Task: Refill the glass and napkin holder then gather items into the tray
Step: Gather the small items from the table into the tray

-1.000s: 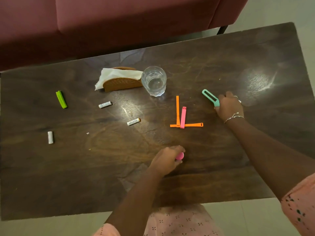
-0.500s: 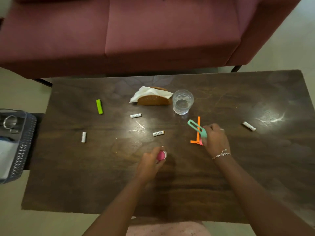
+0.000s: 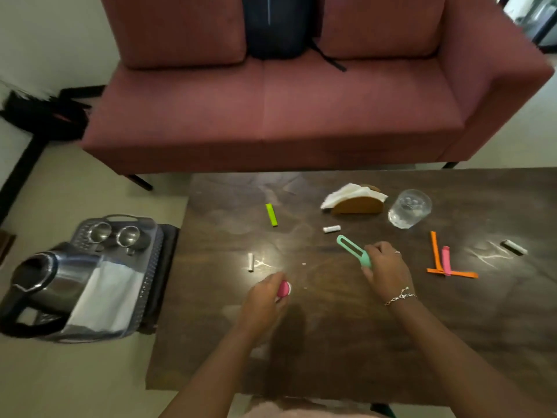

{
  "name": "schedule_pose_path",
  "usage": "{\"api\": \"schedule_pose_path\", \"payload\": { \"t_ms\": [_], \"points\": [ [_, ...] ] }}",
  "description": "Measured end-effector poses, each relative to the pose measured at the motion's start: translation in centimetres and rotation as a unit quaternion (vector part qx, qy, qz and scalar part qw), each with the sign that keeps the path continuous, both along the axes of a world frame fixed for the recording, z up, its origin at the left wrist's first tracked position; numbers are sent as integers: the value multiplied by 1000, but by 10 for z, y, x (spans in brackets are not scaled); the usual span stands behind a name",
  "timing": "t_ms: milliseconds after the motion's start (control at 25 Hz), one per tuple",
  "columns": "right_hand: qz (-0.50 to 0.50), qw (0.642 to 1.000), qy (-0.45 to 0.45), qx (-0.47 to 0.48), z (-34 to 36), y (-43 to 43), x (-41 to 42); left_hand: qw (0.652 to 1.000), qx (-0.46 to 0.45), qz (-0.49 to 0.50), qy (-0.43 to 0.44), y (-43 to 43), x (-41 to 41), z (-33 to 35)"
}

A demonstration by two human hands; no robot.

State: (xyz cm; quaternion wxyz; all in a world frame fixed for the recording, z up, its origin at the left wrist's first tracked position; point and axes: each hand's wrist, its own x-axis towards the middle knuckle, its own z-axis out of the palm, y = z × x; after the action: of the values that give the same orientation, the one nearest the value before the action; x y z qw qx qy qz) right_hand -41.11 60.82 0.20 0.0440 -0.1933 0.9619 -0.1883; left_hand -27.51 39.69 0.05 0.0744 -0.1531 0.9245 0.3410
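My right hand point(image 3: 384, 268) grips a teal clip point(image 3: 351, 248) above the middle of the dark wooden table point(image 3: 331, 342). My left hand point(image 3: 263, 298) holds a small pink object point(image 3: 284, 288) near the table's left part. A glass point(image 3: 409, 208) with water stands beside a wooden napkin holder point(image 3: 357, 204) with white napkins. Orange and pink strips point(image 3: 443, 260), a green clip point(image 3: 271, 214) and small white tubes point(image 3: 331, 229) lie scattered. A grey perforated tray point(image 3: 147, 267) sits left of the table.
The tray holds a steel kettle point(image 3: 45, 282), two steel cups point(image 3: 114, 233) and a white cloth point(image 3: 105, 294). A maroon sofa point(image 3: 301, 110) with a dark bag stands behind the table. Another white tube point(image 3: 514, 247) lies far right.
The view has swung left and up, bringing the tray and sofa into sight. My right hand carried the teal clip leftward past the orange strips. My left hand kept hold of the pink object.
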Motion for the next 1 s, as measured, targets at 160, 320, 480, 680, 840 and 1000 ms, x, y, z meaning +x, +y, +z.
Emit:
{"api": "schedule_pose_path", "payload": {
  "t_ms": [160, 320, 480, 680, 840, 1000],
  "points": [
    [39, 999, 21, 2, 24, -65, 30, 999, -14, 40, 25, -65, 41, 26],
    [95, 995, 8, 9, 35, -123, 49, 993, -27, 102, 47, -113, 70, 46],
    [167, 986, 13, 24, 36, -172, 55, 989, -45, 141, 28, -147, 92, 47],
    [226, 973, -12, 45, 46, -236, 68, 981, -72, 176, 23, -195, 104, 66],
    [258, 965, -23, 37, 46, -303, 84, 980, -111, 159, 29, -274, 110, 97],
    [277, 959, -26, 60, 33, -383, 101, 981, -164, 88, 45, -387, 107, 118]
  ]
}}
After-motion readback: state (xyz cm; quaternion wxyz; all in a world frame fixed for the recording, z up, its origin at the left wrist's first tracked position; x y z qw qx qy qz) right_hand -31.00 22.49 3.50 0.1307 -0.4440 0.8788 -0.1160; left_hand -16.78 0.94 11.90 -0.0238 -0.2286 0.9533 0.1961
